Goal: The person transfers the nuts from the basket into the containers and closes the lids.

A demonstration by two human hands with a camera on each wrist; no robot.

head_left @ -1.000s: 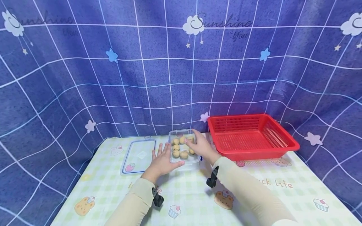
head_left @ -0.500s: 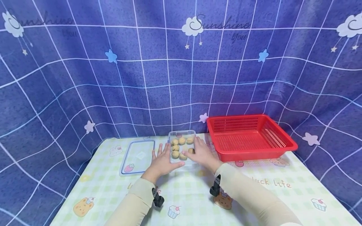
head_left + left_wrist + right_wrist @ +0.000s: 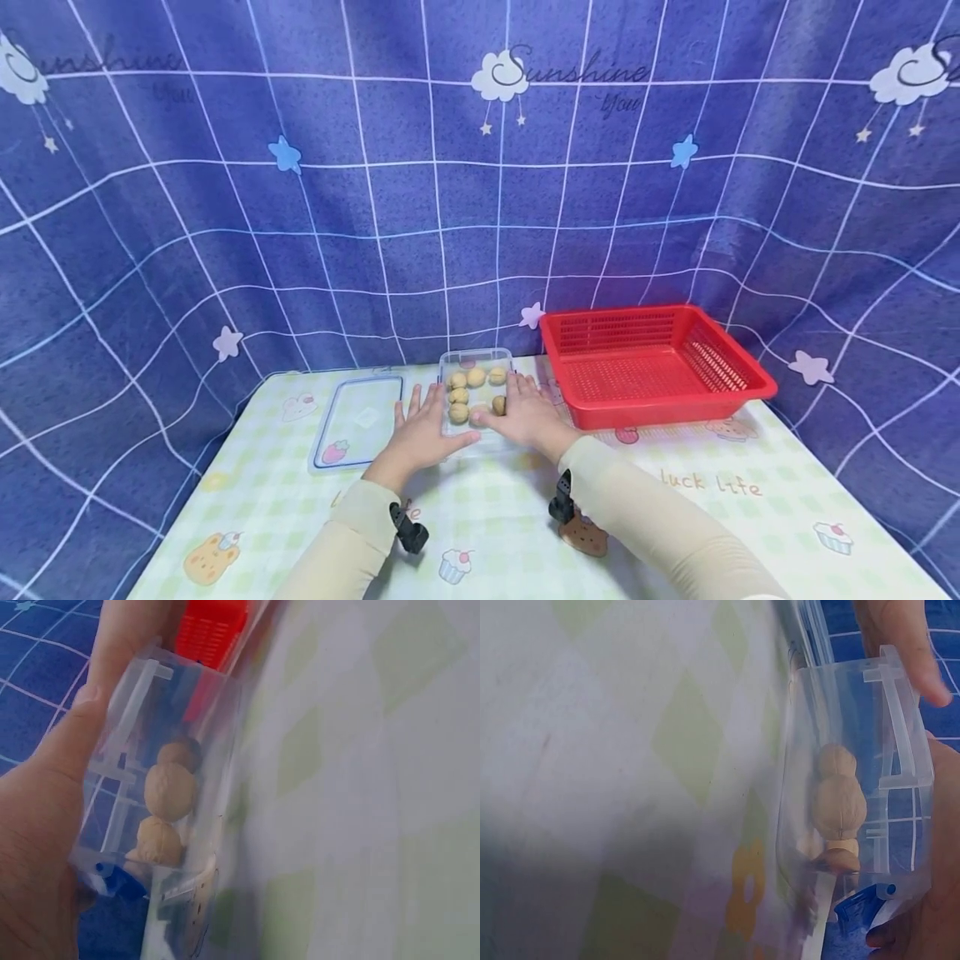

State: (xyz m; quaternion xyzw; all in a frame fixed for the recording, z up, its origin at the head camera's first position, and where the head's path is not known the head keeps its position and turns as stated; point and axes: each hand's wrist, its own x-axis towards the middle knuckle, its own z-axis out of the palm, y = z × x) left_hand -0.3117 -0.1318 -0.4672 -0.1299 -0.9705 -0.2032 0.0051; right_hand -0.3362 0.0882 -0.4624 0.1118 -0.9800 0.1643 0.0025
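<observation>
A clear plastic box (image 3: 476,353) stands without its lid on the table, with several walnuts (image 3: 458,396) along its inner walls. My left hand (image 3: 417,437) rests at its left side, fingers spread and straight, thumb reaching along the near rim. At the right side lies my right hand (image 3: 531,422), fingers extended along the edge and thumb over the near right corner, hiding part of the contents. Through the box wall (image 3: 214,712) in the left wrist view, a few walnuts (image 3: 170,791) show. A blue latch (image 3: 859,907) appears beside my right fingers in the right wrist view.
Left of the box, the clear lid (image 3: 354,429) with a blue seal lies flat. A red plastic basket (image 3: 652,415) stands at the back right, close to my right hand. Behind the checked tablecloth (image 3: 517,542) hangs a blue curtain (image 3: 397,200).
My right hand has drawn back from above the walnuts to the box's right side and near corner. The left hand keeps its place beside the box. The view has shifted slightly.
</observation>
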